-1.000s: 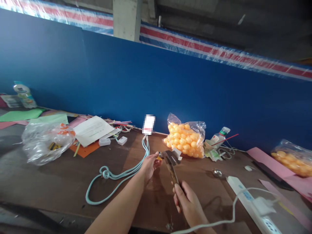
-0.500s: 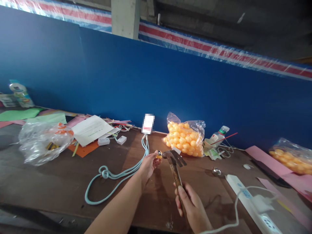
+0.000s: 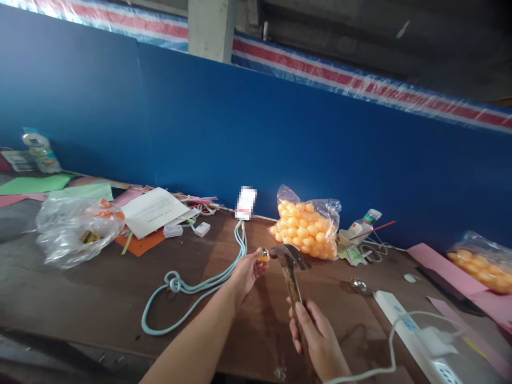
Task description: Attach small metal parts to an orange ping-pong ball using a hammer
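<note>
My left hand (image 3: 247, 273) pinches a small orange ball (image 3: 263, 256) with a shiny metallic piece on its top, held above the brown table. My right hand (image 3: 314, 328) is wrapped round the handle of a claw hammer (image 3: 291, 272). The hammer's head is beside the ball, its striking face turned left toward it. I cannot tell whether the two touch. Behind the hammer stands a clear plastic bag of orange balls (image 3: 306, 229). A small silver metallic piece (image 3: 358, 285) lies on the table to the right.
A white power strip (image 3: 404, 325) with a plug and cable lies at the right. Light-blue cord (image 3: 180, 288) loops across the table from a pixelated card (image 3: 246, 204). Crumpled plastic bag (image 3: 76, 234) and papers (image 3: 154, 210) lie left. A blue partition (image 3: 248, 128) rises behind.
The whole view has shifted slightly, so everything sits a little farther right. Both hands keep their grip on the ball and the hammer; the hammer's position beside the ball looks nearly the same.
</note>
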Demonstrator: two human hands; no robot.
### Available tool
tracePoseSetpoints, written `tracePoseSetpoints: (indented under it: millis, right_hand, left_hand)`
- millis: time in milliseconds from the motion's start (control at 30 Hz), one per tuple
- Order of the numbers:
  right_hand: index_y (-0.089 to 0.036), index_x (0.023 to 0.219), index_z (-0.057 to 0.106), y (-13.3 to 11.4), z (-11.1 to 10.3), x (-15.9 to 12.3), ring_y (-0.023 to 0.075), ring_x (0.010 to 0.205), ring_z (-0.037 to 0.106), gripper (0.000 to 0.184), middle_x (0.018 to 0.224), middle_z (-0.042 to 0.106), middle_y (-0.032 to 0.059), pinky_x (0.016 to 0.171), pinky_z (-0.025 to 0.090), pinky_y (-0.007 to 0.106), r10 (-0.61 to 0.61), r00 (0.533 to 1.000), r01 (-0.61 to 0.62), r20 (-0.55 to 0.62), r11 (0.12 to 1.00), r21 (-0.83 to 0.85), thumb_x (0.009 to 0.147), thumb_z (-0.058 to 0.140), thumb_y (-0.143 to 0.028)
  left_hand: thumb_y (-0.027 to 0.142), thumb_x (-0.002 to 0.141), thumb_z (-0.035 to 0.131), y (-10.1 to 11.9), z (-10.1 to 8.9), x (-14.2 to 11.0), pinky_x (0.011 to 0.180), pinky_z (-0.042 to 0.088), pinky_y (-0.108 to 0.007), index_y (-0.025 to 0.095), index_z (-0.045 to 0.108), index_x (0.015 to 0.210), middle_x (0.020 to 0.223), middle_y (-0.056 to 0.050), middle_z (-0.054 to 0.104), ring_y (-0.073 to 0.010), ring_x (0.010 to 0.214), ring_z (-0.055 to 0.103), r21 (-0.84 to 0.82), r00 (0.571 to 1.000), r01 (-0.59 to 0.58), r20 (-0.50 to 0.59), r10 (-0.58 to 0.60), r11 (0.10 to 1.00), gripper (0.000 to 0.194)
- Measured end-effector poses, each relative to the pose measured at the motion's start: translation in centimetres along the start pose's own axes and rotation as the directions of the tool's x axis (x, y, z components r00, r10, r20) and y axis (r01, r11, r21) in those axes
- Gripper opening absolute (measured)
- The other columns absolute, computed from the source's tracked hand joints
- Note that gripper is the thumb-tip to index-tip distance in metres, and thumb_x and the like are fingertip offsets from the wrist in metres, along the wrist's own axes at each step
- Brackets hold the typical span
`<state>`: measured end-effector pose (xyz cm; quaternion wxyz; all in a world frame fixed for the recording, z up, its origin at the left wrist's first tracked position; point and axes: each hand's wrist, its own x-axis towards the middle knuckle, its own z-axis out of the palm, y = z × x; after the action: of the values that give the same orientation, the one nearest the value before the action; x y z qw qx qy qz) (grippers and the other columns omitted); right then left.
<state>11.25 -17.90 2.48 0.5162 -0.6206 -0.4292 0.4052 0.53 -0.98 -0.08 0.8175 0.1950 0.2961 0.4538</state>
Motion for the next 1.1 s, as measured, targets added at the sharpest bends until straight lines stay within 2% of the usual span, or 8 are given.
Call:
tracePoseSetpoints:
  millis: [200,433,600,733,800,900,967,1100]
  right_hand:
    - [-0.018,0.088,0.05,0.6,0.6,0.5,0.0084,0.039,0.04,0.04,0.053,0.047,-0.0049,0.036,0.032,0.02,-0.023,0.999,0.026,0.023,0.995,-0.097,0.081,0.046,-0.057]
    - [-0.017,0.097,0.048,0.6,0.1,0.2,0.0083,0.042,0.042,0.039,0.061,0.05,-0.0028,0.037,0.033,0.019,-0.023,1.0,0.023,0.021,0.999,-0.037,0.083,0.045,-0.054]
    - [-0.017,0.093,0.049,1.2,0.1,0.4,0.0084,0.04,0.041,0.04,0.056,0.047,-0.0043,0.036,0.032,0.019,0.0,0.999,0.003,0.051,0.999,-0.052,0.083,0.043,-0.055]
    - [-0.019,0.085,0.049,1.4,-1.2,0.4,0.0101,0.041,0.044,0.035,0.053,0.046,-0.0048,0.039,0.036,0.021,-0.03,0.999,0.033,0.013,0.973,-0.229,0.086,0.039,-0.052]
    - [-0.02,0.082,0.051,1.7,-2.8,0.4,0.0127,0.047,0.05,0.031,0.057,0.052,-0.0021,0.047,0.042,0.024,-0.124,0.992,0.096,-0.037,0.896,-0.434,0.086,0.04,-0.048]
    - [-0.02,0.094,0.053,2.7,-6.3,0.7,0.0207,0.077,0.06,0.027,0.085,0.061,0.0065,0.067,0.047,0.032,-0.338,0.936,0.157,-0.1,0.653,-0.741,0.084,0.045,-0.044]
    - [-0.021,0.098,0.052,3.5,-8.7,0.8,0.023,0.084,0.06,0.025,0.095,0.06,0.0081,0.068,0.047,0.033,-0.373,0.92,0.09,-0.117,0.494,-0.865,0.084,0.043,-0.04]
    - [-0.021,0.101,0.052,4.3,-12.3,0.9,0.0227,0.081,0.062,0.024,0.098,0.058,0.0087,0.059,0.044,0.03,-0.332,0.926,-0.102,-0.177,0.233,-0.967,0.085,0.041,-0.035]
  left_hand:
    - [0.025,0.073,0.069,0.0,0.2,-0.4,0.055,0.052,-0.02,0.009,0.058,0.067,0.052,-0.002,0.056,-0.0092,0.049,0.058,0.058,0.999,-0.047,-0.012,0.048,0.997,0.02]
    - [0.024,0.073,0.068,0.0,0.1,-0.3,0.057,0.053,-0.021,0.01,0.058,0.067,0.054,-0.002,0.058,-0.0092,0.05,0.058,0.063,0.998,-0.06,-0.033,0.062,0.996,0.019]
    - [0.023,0.073,0.068,-0.1,0.3,-0.5,0.056,0.053,-0.021,0.009,0.057,0.063,0.05,-0.001,0.055,-0.0082,0.047,0.056,0.095,0.997,-0.048,-0.058,0.053,0.994,0.02]
    - [0.024,0.074,0.067,0.0,0.2,-0.4,0.054,0.052,-0.02,0.009,0.058,0.064,0.053,-0.003,0.058,-0.0088,0.048,0.057,0.117,0.996,-0.049,-0.062,0.057,0.992,0.02]
    - [0.023,0.076,0.065,0.1,0.1,-0.3,0.053,0.052,-0.019,0.009,0.058,0.065,0.053,-0.003,0.058,-0.0086,0.047,0.057,0.121,0.992,-0.06,-0.107,0.073,0.991,0.019]
    - [0.022,0.077,0.063,0.3,0.0,-0.1,0.051,0.052,-0.019,0.009,0.058,0.067,0.051,-0.003,0.058,-0.0084,0.045,0.056,0.137,0.985,-0.055,-0.154,0.076,0.989,0.018]
    - [0.021,0.077,0.064,0.3,0.1,-0.1,0.05,0.052,-0.019,0.009,0.058,0.068,0.051,-0.003,0.058,-0.0089,0.045,0.057,0.154,0.983,-0.037,-0.169,0.064,0.987,0.016]
    - [0.021,0.076,0.064,0.2,0.1,-0.3,0.051,0.053,-0.019,0.009,0.058,0.07,0.056,-0.005,0.06,-0.0094,0.048,0.059,0.17,0.985,-0.043,-0.157,0.07,0.985,0.015]
